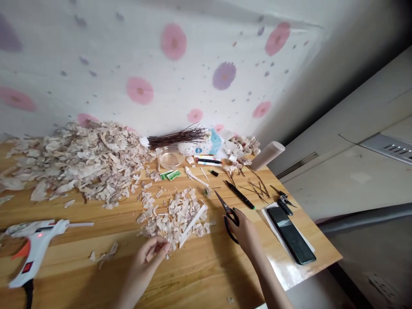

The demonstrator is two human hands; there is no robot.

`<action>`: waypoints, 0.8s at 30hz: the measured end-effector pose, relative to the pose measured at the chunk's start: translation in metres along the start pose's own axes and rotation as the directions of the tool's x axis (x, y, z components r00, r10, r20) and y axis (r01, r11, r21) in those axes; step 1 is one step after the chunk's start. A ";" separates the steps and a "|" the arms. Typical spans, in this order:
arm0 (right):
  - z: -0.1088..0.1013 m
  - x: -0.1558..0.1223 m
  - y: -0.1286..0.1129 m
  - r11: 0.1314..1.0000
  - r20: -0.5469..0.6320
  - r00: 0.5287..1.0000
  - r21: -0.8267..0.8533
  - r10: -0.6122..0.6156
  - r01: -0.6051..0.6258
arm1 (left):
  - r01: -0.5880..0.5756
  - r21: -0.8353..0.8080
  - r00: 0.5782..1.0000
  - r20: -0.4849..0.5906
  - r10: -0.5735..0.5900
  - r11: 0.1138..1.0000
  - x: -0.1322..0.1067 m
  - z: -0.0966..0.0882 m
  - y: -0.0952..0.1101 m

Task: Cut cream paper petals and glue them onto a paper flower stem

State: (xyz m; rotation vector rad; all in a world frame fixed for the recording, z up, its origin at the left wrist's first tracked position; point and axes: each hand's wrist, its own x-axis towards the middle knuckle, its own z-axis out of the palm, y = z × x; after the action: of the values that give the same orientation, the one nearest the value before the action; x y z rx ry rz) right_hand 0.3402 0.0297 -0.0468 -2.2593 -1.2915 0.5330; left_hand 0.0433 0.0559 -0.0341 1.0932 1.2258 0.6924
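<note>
My left hand [151, 254] rests on the wooden table [206, 270], fingers pinched on a small pale husk piece at the near edge of a small heap of cut husk scraps [174, 216]. My right hand [245, 231] is closed through the handles of black scissors [227, 210], whose blades point away toward the far side. A white glue stick [193, 223] lies across the small heap.
A large pile of dried husks [74, 161] covers the far left. A white glue gun [32, 246] lies at the near left. A black phone [291, 234], small snips [283, 201], a pen [240, 195], twigs [177, 137], a glass bowl [170, 158] and a cardboard tube [268, 155] are spread to the right and back.
</note>
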 end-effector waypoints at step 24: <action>-0.002 0.099 -0.051 0.869 0.122 0.863 0.143 -0.490 0.473 | -0.175 0.076 0.971 -0.149 0.185 0.982 0.003 -0.015 0.011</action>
State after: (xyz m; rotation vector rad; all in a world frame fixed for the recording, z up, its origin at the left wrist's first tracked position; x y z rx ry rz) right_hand 0.3538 0.1378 -0.0255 -1.7348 -1.7858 0.5796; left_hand 0.0309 0.0662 -0.0250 1.2317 1.2981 0.8970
